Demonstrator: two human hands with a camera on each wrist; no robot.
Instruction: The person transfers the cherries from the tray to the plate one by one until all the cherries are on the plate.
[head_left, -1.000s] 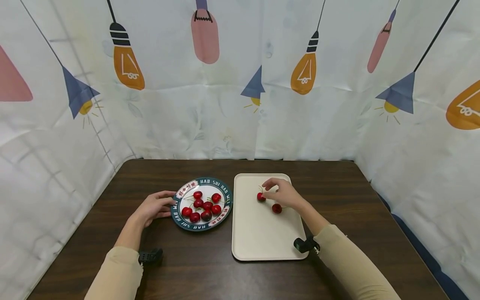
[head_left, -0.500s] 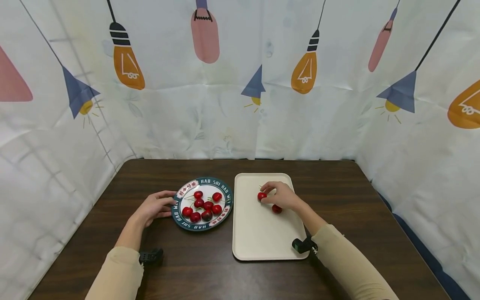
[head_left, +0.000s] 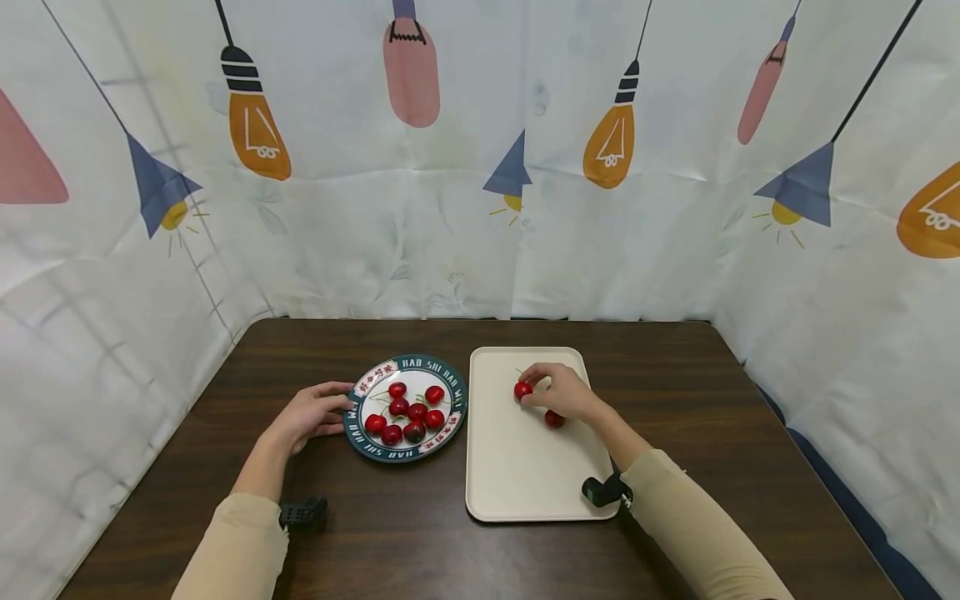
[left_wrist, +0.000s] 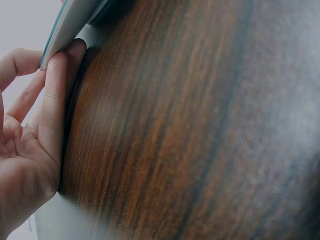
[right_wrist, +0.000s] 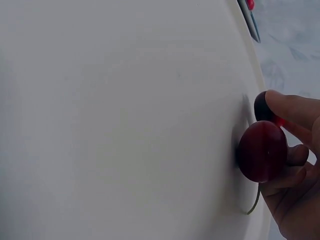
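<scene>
My left hand (head_left: 315, 410) grips the near-left rim of a round plate (head_left: 356, 437) with a teal lettered border. Several red cherries (head_left: 415, 412) lie on its white middle. In the left wrist view, fingers (left_wrist: 56, 102) sit below the plate's edge (left_wrist: 55, 37) and the thumb is against it. Over the cream tray (head_left: 525, 479), my right hand (head_left: 564, 392) pinches a cherry (head_left: 522, 389) between thumb and fingertips. A second, darker cherry (head_left: 555, 419) rests on the tray just under that hand; the right wrist view shows this cherry (right_wrist: 262, 151) close up with its stem.
Plate and tray stand side by side on a dark wooden table (head_left: 375, 533), a narrow gap between them. White cloth (head_left: 337, 250) printed with lamps and bulbs encloses the table at the back and sides.
The right hand has dipped slightly and closed its fingertips round the upper cherry on the tray. The left hand and plate have stayed in place.
</scene>
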